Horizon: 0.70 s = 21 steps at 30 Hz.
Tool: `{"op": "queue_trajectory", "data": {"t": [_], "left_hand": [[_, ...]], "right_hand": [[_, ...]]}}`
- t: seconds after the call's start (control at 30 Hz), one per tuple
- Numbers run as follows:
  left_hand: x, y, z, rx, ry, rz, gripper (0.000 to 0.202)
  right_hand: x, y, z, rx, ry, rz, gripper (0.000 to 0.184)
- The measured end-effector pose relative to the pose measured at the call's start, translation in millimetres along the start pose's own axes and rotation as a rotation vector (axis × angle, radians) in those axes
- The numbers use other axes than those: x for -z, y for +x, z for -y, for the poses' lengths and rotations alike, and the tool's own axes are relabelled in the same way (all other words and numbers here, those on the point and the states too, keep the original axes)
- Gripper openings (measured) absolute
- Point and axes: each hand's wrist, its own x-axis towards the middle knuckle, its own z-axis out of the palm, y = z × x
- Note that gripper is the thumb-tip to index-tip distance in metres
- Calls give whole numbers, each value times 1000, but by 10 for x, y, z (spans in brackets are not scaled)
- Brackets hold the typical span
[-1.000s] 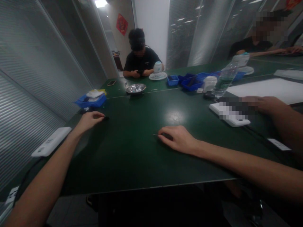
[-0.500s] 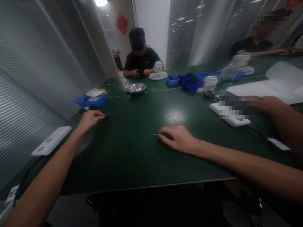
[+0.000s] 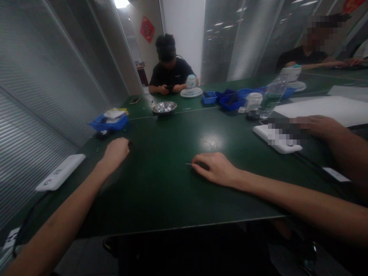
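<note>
Over the left part of the green table (image 3: 161, 195), my left hand (image 3: 116, 153) is closed on a small dark piece (image 3: 130, 143), mostly hidden by the fingers. The back of this hand faces me. My right hand (image 3: 214, 165) rests on the table nearer the middle, fingers wrapped round a slim tool (image 3: 203, 165) with a dark handle. Its thin metal tip (image 3: 188, 164) sticks out to the left past the fingertips. The two hands are well apart, and the tool and the dark piece do not touch.
A blue tray (image 3: 113, 123) with white material stands beyond my left hand. Farther back is a metal bowl (image 3: 164, 108). White flat devices (image 3: 61, 173) lie at both sides. A co-worker's hand (image 3: 322, 124) is at the right, near a bottle (image 3: 273, 99). Another person (image 3: 172, 73) sits opposite.
My left hand has turned so its back faces me and come slightly nearer and to the right, still with the dark piece. My right hand and its tool have stayed put.
</note>
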Motion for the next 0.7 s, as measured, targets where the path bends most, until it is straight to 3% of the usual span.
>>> {"op": "queue_trajectory", "data": {"t": [0.1,0.17,0.33,0.7], "left_hand": [[7,-127,-242,-28,248,-17,33],[-4,-160,-297,-32,293,-33,36],[-8,-159,-236,-28,238,-52,41],[66,-68,-178,-29,200,-73,31]], "right_hand": [[-19,-4,-11,7,-17,-7,27],[-33,-6,-24,13,-26,-10,27],[-36,-4,-36,10,-16,7,27],[-16,-5,-17,16,-19,13,27]]}}
